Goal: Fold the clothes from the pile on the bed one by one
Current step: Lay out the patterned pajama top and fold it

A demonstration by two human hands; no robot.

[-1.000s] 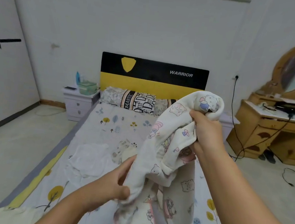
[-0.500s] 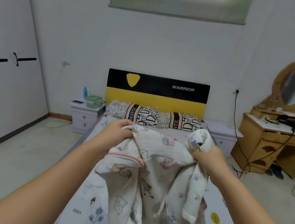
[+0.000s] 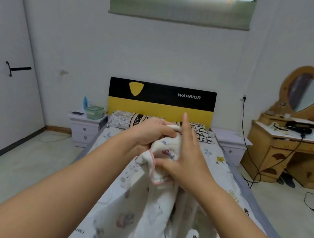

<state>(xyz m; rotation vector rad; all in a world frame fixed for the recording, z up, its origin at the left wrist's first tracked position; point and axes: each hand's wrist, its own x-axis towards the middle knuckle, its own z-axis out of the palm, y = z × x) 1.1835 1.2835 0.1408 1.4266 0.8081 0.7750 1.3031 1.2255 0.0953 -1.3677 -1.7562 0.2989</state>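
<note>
Both hands meet at chest height over the bed (image 3: 222, 162), raised in front of the pillows (image 3: 125, 119) and the black-and-yellow headboard (image 3: 161, 100). The left hand (image 3: 151, 133) is curled round the top of a white printed garment (image 3: 156, 204), which hangs down (its lower part blurred) and hides the middle of the bed. The right hand (image 3: 184, 165) lies against the cloth, forefinger straight up, thumb at the pink-trimmed edge. A nightstand (image 3: 85, 127) stands left; a wooden dresser (image 3: 282, 154) with a heart-shaped mirror (image 3: 308, 92) stands right.
</note>
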